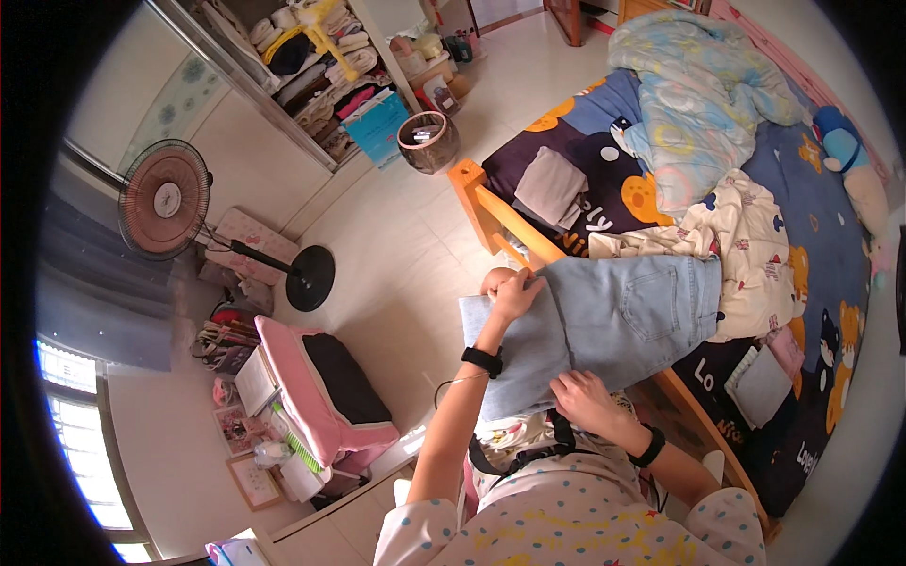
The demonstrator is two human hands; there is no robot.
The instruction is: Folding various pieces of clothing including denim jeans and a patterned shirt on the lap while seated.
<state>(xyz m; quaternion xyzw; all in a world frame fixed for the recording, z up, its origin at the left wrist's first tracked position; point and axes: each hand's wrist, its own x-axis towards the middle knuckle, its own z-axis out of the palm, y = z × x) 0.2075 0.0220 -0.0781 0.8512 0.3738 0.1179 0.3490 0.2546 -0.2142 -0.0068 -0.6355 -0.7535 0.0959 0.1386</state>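
Light-blue denim jeans, partly folded, stretch from above my lap onto the bed. My left hand grips the upper edge of the folded leg, fingers bent around the fabric. Lower down, my right hand holds the bottom edge of the same jeans with curled fingers. Beyond the waistband lies a crumpled cream printed cloth. A folded beige garment rests on the dark patterned bedding, and a folded grey piece lies at the right.
The bed's wooden rail runs beside me. A pale quilt covers the far bed. At left stand a fan, a pink padded chair and shelves. An open wardrobe and a round pot are at the back.
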